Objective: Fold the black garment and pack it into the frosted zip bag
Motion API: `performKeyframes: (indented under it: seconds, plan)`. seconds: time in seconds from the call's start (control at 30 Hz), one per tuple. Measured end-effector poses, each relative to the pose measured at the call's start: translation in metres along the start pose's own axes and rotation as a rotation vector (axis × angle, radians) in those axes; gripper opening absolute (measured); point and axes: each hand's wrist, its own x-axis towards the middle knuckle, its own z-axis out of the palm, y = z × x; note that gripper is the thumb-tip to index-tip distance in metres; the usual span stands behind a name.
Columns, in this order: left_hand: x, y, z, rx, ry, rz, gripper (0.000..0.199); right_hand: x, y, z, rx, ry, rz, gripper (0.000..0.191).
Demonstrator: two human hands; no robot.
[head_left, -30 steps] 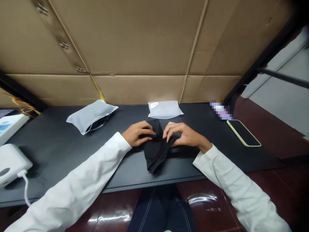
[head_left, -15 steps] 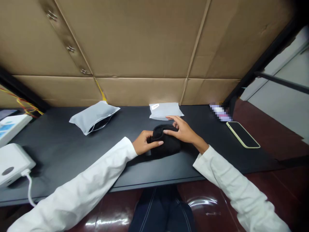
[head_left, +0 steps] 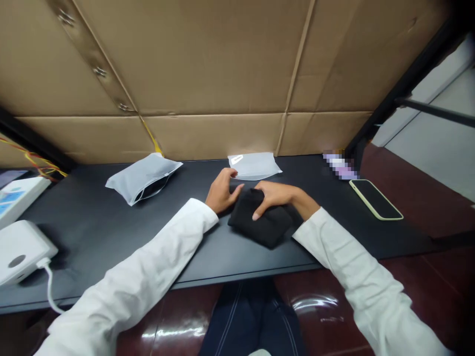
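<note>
In the head view, the person's right hand [head_left: 276, 196] is lying across a folded black cloth [head_left: 260, 223], its fingers curving over the top without pinching, while the left hand [head_left: 222, 191] is resting open just beside it. The cloth is sitting on a black tabletop [head_left: 111, 237], near a white pouch [head_left: 254, 165] and below a second white pouch [head_left: 143, 178].

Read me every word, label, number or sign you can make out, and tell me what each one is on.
No text is clearly legible.
White label on the frosted pouch: printed marks, too small to read.
White box at far left: blue printing, too blurred to read.
Pixelated patch at the table's far edge: obscured, unreadable.
</note>
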Motion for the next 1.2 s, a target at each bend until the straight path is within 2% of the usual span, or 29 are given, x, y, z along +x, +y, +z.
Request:
performKeyframes:
  seconds: [0.07,0.13,0.2,0.23,0.3,0.33,0.4,0.53,0.6,0.67,0.77,0.83,0.93,1.03,1.13,1.2]
  plan:
    - [0.011,-0.016,-0.002,0.119,-0.045,0.082,0.034,-0.003,0.005,-0.007,0.09,0.222,-0.173,0.048]
    - [0.02,-0.029,-0.001,0.188,-0.057,0.131,0.037,-0.005,0.011,-0.013,0.114,0.56,-0.301,0.051]
    - [0.026,-0.036,0.001,0.247,-0.048,0.147,0.035,-0.005,0.017,-0.013,0.056,0.891,-0.364,0.051]
    - [0.027,-0.038,0.003,0.277,-0.055,0.145,0.032,-0.005,0.019,-0.01,-0.007,1.015,-0.375,0.049]
    - [0.029,-0.04,0.007,0.327,-0.117,0.126,0.02,-0.004,0.025,-0.001,-0.178,1.14,-0.39,0.046]
    - [0.03,-0.041,0.008,0.333,-0.157,0.111,0.014,-0.003,0.027,0.004,-0.273,1.144,-0.413,0.043]
    - [0.029,-0.042,0.007,0.258,-0.225,0.094,0.009,0.0,0.031,0.017,-0.456,1.046,-0.506,0.037]
    - [0.024,-0.04,-0.003,-0.058,-0.266,0.102,0.014,0.007,0.032,0.035,-0.701,0.629,-0.647,0.033]
    - [0.021,-0.037,-0.009,-0.121,-0.244,0.089,0.025,0.01,0.033,0.038,-0.75,0.514,-0.642,0.035]
    - [0.018,-0.032,-0.012,-0.15,-0.223,0.082,0.027,0.012,0.035,0.039,-0.771,0.499,-0.634,0.036]
    - [0.016,-0.028,-0.013,-0.22,-0.229,0.135,0.021,0.015,0.042,0.036,-0.775,0.505,-0.64,0.033]
    - [0.016,-0.029,-0.012,-0.247,-0.238,0.17,0.019,0.017,0.045,0.032,-0.76,0.501,-0.639,0.031]
    - [0.017,-0.035,-0.008,-0.205,-0.22,0.149,0.019,0.017,0.049,0.025,-0.752,0.514,-0.584,0.033]
    - [0.017,-0.04,-0.004,-0.121,-0.16,0.157,0.036,0.016,0.054,0.019,-0.758,0.501,-0.499,0.04]
    - [0.018,-0.041,-0.001,-0.014,-0.099,0.294,0.052,0.017,0.059,0.018,-0.743,0.549,-0.405,0.052]
    - [0.019,-0.038,0.001,0.029,-0.091,0.366,0.055,0.02,0.058,0.021,-0.755,0.627,-0.318,0.057]
